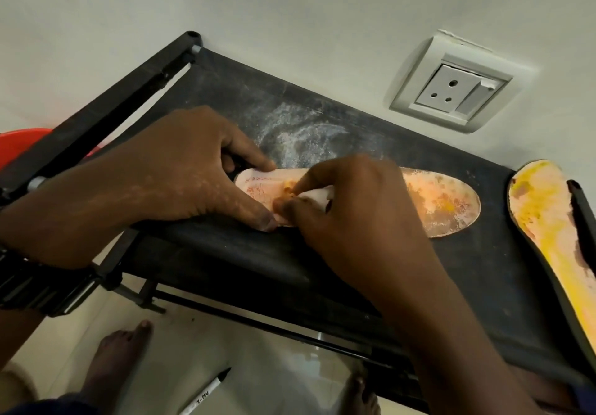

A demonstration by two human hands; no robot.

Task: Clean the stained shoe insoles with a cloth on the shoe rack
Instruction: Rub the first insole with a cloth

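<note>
Pinching a small white cloth [317, 196] between thumb and fingertips, the right hand [354, 195] presses it onto an insole [442, 201] that lies flat on the top shelf of the rack [322, 118]. The cloth sits on the insole's left half, at an orange stain, and most of it is hidden under the curled fingers. The insole lies roughly mid-shelf, nearer the front edge than the back. Its right half is bare to view, pinkish with orange and yellow blotches.

The left hand [180, 176] holds the insole's left end. Its forefinger is on the far rim and its thumb on the near rim, so the end is clamped between them. The other fingers are tucked under, and I can't tell whether they touch anything. A dark watch [32, 285] is on that wrist.

A second insole [548, 230], heavily yellowed, lies at the shelf's right edge, apart from the first, with its near end running out of view. A pale dusty smear marks the black shelf behind the hands.

Behind the rack's back edge there is a white socket [451, 92] on the wall. Something red [22, 143] shows past the left edge. Below the front edge, on the pale floor, a marker [206, 392] lies beside a bare foot [119, 350].
</note>
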